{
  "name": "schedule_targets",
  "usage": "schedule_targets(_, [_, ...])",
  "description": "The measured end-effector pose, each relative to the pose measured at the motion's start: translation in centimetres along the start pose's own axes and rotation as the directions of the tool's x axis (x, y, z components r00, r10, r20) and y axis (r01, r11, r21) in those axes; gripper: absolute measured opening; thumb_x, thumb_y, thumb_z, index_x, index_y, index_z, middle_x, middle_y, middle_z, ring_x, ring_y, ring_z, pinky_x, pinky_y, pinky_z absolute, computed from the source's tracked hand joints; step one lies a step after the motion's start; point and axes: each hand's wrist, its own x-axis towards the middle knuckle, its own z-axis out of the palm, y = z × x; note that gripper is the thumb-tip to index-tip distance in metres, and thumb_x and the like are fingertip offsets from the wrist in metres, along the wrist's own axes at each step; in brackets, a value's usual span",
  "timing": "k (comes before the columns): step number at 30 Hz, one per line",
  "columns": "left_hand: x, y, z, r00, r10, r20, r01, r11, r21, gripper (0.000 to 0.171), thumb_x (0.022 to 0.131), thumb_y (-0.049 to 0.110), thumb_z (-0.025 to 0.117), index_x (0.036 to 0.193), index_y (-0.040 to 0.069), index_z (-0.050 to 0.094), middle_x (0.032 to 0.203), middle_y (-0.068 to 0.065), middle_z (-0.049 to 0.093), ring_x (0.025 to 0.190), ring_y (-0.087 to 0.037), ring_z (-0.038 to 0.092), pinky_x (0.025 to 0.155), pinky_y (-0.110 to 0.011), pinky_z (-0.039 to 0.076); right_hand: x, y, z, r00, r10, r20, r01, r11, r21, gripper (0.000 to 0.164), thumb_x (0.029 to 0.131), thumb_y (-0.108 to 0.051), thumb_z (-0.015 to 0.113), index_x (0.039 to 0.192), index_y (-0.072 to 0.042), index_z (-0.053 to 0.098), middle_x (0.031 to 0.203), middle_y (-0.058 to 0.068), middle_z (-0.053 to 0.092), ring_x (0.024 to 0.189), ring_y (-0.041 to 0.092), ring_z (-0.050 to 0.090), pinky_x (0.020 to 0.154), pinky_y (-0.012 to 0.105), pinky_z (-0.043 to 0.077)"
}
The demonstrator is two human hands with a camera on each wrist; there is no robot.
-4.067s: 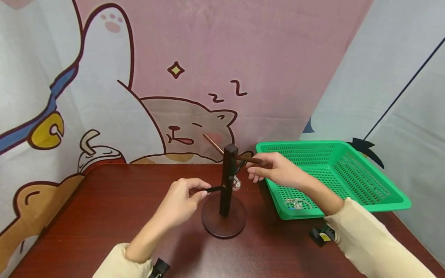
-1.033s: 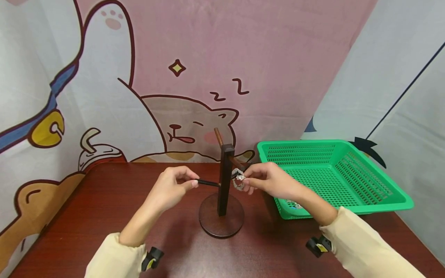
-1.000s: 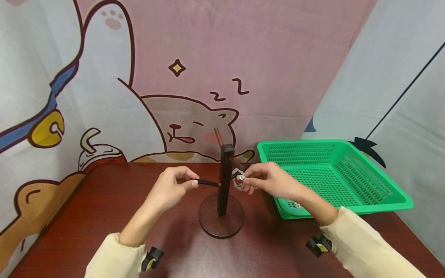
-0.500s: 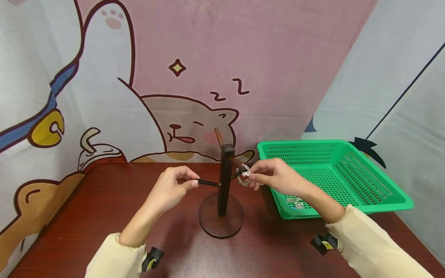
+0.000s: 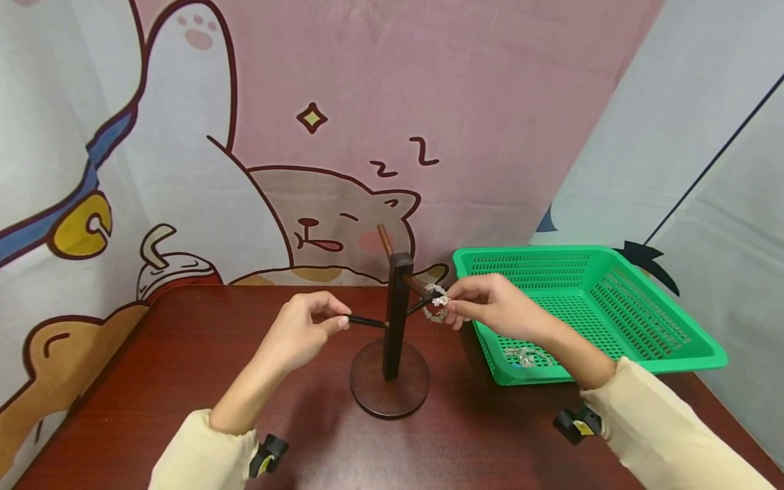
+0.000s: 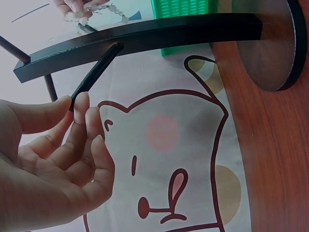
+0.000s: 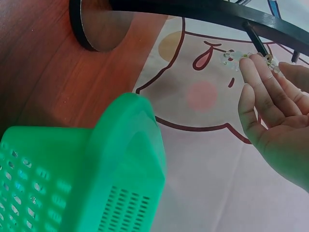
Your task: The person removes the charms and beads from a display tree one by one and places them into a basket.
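Note:
A dark wooden jewelry stand [image 5: 397, 320] with a round base and side pegs stands upright on the table. My left hand [image 5: 310, 331] pinches the end of its lower left black peg [image 6: 96, 70] between thumb and fingers. My right hand [image 5: 499, 307] pinches a bracelet [image 5: 436, 312] of clear beads between thumb and fingertips. The bracelet hangs as a loop at the outer end of the lower right peg [image 7: 255, 37], overlapping the peg's tip in the head view. In the left wrist view the bracelet shows beyond the post.
A green plastic basket [image 5: 704, 357] stands to the right of the stand, under my right forearm. Clear beaded jewelry [image 5: 527, 356] lies in its near left corner. A cartoon-printed cloth [image 5: 490, 122] hangs behind the reddish-brown table [image 5: 184, 367].
Over the last second my right hand has drawn the bracelet rightward and slightly up along the peg, from near the post to its outer end. My left hand has stayed on its peg.

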Motion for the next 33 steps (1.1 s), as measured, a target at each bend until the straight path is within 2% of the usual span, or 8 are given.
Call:
schedule_targets(8, [0.1, -0.1, 0.0, 1.0, -0.003, 0.001, 0.003, 1.0, 0.007, 0.004, 0.082, 0.003, 0.065, 0.084, 0.006, 0.067, 0.075, -0.001, 0.066, 0.066, -0.013, 0.053, 0.061, -0.03, 0.04, -0.1, -0.1, -0.5, 1.0, 0.008, -0.015, -0.009, 0.999, -0.032, 0.013, 0.09, -0.004, 0.054, 0.096, 0.004, 0.063, 0.08, 0.004, 0.068, 0.07, 0.023, 0.064, 0.07, 0.032, 0.051])
schedule_targets(14, [0.1, -0.1, 0.0, 1.0, -0.012, 0.005, 0.012, 1.0, 0.008, 0.004, 0.083, 0.004, 0.065, 0.084, 0.006, 0.067, 0.075, 0.0, 0.065, 0.066, -0.014, 0.053, 0.06, -0.03, 0.04, -0.3, -0.2, -0.9, 0.999, 0.034, -0.026, -0.035, 0.999, -0.02, 0.013, 0.09, -0.005, 0.055, 0.097, 0.003, 0.063, 0.081, 0.011, 0.067, 0.07, 0.023, 0.064, 0.07, 0.033, 0.051])
schedule_targets(21, [0.1, 0.1, -0.1, 1.0, -0.022, 0.01, 0.022, 1.0, 0.012, 0.004, 0.083, 0.004, 0.064, 0.085, 0.006, 0.067, 0.077, -0.002, 0.066, 0.067, -0.014, 0.053, 0.06, -0.03, 0.04, -0.7, -0.3, -1.6, 0.998, 0.041, -0.05, -0.043, 0.999, -0.025, 0.012, 0.089, -0.005, 0.057, 0.095, 0.003, 0.063, 0.08, 0.011, 0.066, 0.07, 0.02, 0.064, 0.071, 0.04, 0.051])
schedule_targets(28, [0.1, 0.1, 0.0, 1.0, -0.023, 0.012, 0.023, 1.0, 0.016, 0.004, 0.083, 0.004, 0.064, 0.084, 0.006, 0.067, 0.075, -0.001, 0.065, 0.066, -0.014, 0.053, 0.06, -0.03, 0.04, -1.5, -0.4, -2.4, 0.996, 0.043, -0.074, -0.046, 0.999, -0.028, 0.012, 0.089, -0.006, 0.058, 0.095, 0.002, 0.064, 0.078, 0.008, 0.066, 0.071, 0.027, 0.064, 0.07, 0.032, 0.051])
schedule_targets(33, [0.1, 0.2, -0.1, 0.999, -0.03, 0.015, 0.029, 0.999, 0.013, 0.004, 0.083, 0.004, 0.064, 0.085, 0.006, 0.067, 0.077, -0.003, 0.066, 0.067, -0.014, 0.053, 0.06, -0.03, 0.04, -2.2, -0.2, -2.9, 0.996, 0.038, -0.082, -0.041, 0.998, -0.04, 0.014, 0.089, -0.006, 0.057, 0.097, 0.003, 0.063, 0.079, 0.005, 0.067, 0.072, 0.025, 0.064, 0.07, 0.031, 0.051])
